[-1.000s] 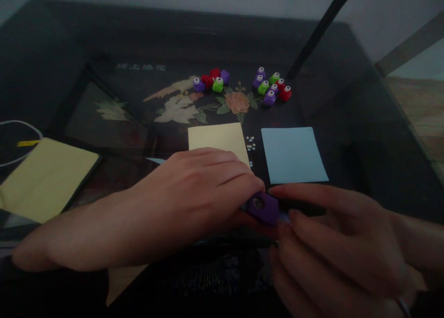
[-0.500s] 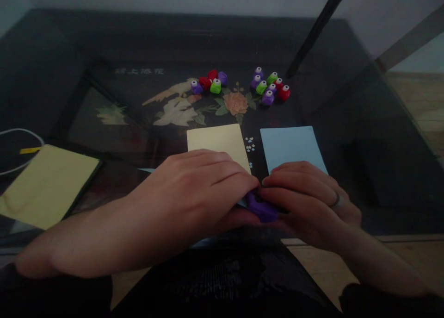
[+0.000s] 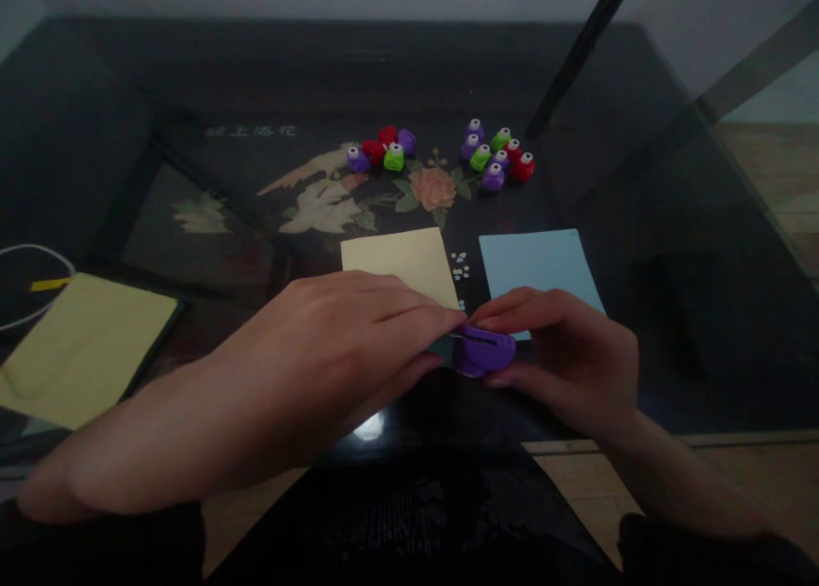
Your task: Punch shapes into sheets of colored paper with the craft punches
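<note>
Turned since earlier, the purple punch (image 3: 491, 353) just below frame centre is pinched by the right hand (image 3: 582, 360); the left hand (image 3: 358, 339) apparently grips dim paper (image 3: 444, 347).

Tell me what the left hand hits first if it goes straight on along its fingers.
Most likely the purple punch, right in front of the left hand; the right hand, holding it, looks next. Exact depth is unclear.
</note>
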The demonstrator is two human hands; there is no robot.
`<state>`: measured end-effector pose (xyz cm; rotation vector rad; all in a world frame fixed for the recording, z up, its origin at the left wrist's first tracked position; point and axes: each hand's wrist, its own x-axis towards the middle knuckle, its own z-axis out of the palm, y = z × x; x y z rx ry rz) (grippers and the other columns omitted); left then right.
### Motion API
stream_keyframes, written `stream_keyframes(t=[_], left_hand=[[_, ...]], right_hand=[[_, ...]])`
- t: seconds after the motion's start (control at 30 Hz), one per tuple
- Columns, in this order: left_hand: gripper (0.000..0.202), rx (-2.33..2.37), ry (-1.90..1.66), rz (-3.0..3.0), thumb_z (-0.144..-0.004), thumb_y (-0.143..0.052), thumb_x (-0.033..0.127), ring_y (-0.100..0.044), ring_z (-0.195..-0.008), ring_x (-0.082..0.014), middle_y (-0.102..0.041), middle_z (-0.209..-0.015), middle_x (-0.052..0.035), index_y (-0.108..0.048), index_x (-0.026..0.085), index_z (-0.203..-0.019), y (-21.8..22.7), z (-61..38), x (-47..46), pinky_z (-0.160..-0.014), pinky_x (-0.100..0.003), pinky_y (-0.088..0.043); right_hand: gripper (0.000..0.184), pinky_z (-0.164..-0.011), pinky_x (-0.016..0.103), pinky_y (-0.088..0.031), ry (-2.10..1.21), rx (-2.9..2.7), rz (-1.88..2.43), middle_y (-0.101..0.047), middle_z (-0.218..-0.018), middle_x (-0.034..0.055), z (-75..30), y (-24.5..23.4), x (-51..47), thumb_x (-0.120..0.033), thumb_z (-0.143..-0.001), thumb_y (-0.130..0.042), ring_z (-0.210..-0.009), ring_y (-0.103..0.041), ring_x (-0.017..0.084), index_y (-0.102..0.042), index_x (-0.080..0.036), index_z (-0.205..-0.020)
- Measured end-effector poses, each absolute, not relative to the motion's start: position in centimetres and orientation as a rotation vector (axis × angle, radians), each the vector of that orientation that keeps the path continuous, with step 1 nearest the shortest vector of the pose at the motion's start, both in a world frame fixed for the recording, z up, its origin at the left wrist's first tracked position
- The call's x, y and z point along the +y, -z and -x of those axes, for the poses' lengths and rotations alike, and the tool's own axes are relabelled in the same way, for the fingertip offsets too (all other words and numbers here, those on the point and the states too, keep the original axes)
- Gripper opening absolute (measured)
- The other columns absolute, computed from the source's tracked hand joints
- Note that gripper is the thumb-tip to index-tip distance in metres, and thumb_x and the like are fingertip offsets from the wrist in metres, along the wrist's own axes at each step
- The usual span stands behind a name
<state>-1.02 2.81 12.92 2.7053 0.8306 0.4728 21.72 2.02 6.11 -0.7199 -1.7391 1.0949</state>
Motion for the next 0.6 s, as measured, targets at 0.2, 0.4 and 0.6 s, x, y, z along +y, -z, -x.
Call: stream_keyframes(t=[0.2, 0.4, 0.6], left_hand=[[0.017, 0.915, -0.509, -2.769, -0.094, -0.048, 0.018, -0.067, -0.072, -0.0188, -0.072, -0.086, -0.0012, -0.064, 0.02, -0.099, -12.5, 1.5, 2.6, -0.067, -0.032, -0.052], [0.032, 0.929, -0.653, -2.926, -0.095, -0.04, 0.017, -0.064, -0.064, -0.0201, -0.069, -0.069, -0.0035, -0.068, 0.018, -0.079, -13.0, 0.6, 2.2, -0.07, -0.038, -0.054], [0.035, 1.008, -0.716, -2.95, -0.096, -0.037, 0.022, -0.064, -0.065, -0.0213, -0.068, -0.068, -0.0041, -0.068, 0.018, -0.08, -12.6, 0.5, 1.4, -0.082, -0.045, -0.054]], right_hand=[[0.029, -0.076, 0.037, -0.055, -1.199, -1.697, 0.769, -0.072, -0.09, 0.0024, -21.8, -6.1, 1.9, -0.021, -0.072, -0.08, -0.086, -0.068, 0.021, -0.068, -0.024, -0.098], [0.03, -0.076, 0.037, -0.055, -1.106, -1.732, 0.714, -0.073, -0.092, 0.0027, -21.4, -6.1, 1.9, -0.018, -0.072, -0.079, -0.089, -0.069, 0.021, -0.067, -0.025, -0.1], [0.031, -0.076, 0.036, -0.055, -1.05, -1.796, 0.75, -0.073, -0.092, 0.0029, -21.4, -6.4, 1.8, -0.015, -0.073, -0.078, -0.09, -0.069, 0.021, -0.067, -0.024, -0.1]])
